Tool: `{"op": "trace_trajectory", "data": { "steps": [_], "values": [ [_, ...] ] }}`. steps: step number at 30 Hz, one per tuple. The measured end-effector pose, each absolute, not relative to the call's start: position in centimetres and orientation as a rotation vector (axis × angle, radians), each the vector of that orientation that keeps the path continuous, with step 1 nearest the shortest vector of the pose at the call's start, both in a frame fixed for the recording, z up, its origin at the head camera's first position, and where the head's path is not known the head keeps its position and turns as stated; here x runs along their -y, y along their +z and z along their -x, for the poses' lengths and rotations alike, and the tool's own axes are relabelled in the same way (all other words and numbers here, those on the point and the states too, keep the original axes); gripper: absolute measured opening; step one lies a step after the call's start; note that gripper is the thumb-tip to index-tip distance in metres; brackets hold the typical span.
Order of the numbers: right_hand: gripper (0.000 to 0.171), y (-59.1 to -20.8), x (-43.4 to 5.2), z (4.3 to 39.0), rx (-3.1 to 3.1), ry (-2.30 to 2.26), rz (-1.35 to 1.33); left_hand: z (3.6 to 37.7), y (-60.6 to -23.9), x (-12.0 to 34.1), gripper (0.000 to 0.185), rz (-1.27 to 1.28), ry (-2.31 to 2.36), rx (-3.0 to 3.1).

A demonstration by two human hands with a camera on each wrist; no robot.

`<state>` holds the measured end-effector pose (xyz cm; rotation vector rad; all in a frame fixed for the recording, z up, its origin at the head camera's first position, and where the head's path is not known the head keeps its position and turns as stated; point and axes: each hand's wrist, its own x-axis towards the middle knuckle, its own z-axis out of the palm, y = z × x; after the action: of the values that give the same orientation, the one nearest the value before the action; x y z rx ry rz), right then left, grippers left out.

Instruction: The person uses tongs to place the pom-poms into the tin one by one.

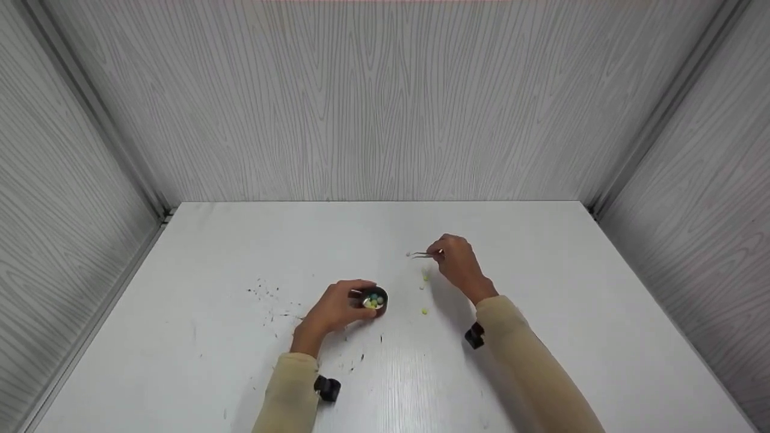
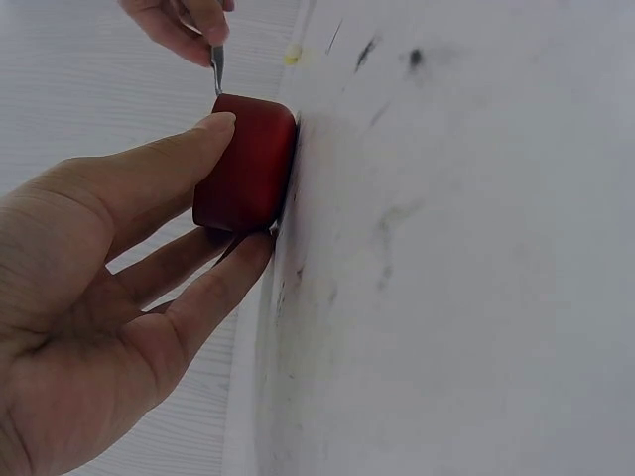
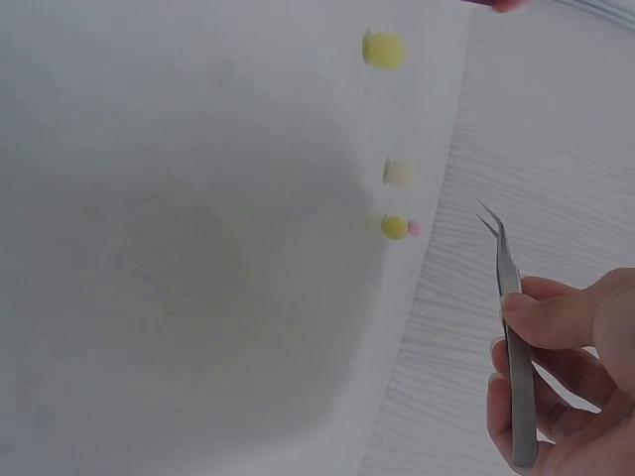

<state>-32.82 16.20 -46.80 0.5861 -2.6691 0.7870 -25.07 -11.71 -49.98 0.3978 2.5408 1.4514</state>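
My left hand (image 1: 334, 308) grips a small dark red cup (image 2: 248, 164) by its sides, thumb on one side and fingers on the other. Several green and yellow balls (image 1: 374, 300) lie inside it. In the right wrist view my right hand (image 3: 571, 347) pinches metal tweezers (image 3: 518, 367) with bent tips. The tips stand slightly apart, nothing between them. On the table lie a yellow ball (image 3: 384, 50), a cream ball (image 3: 397, 174), a second yellow ball (image 3: 395, 228) and a small pink ball (image 3: 415, 228). In the head view the tweezers point left, close to a small pale ball (image 1: 408, 254).
The white table (image 1: 240, 228) carries dark specks (image 1: 264, 291) left of the left hand and more marks nearer its front. Grey wood-grain panels (image 1: 385, 102) rise at the back and both sides. A black wrist camera (image 1: 328, 389) sits on each sleeve.
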Motion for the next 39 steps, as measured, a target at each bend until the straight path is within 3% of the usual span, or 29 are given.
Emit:
{"op": "trace_trajectory", "data": {
  "steps": [19, 39],
  "values": [
    [0.011, -48.2, -15.7, 36.0, 2.701, 0.936, -0.429, 24.9, -49.9, 11.7, 0.053, -0.386, 1.444, -2.558],
    [0.014, -48.8, -15.2, 36.5, 2.788, 0.83, -0.379, 25.1, -50.1, 11.8, 0.053, -0.429, 1.435, -2.554]
  ]
}}
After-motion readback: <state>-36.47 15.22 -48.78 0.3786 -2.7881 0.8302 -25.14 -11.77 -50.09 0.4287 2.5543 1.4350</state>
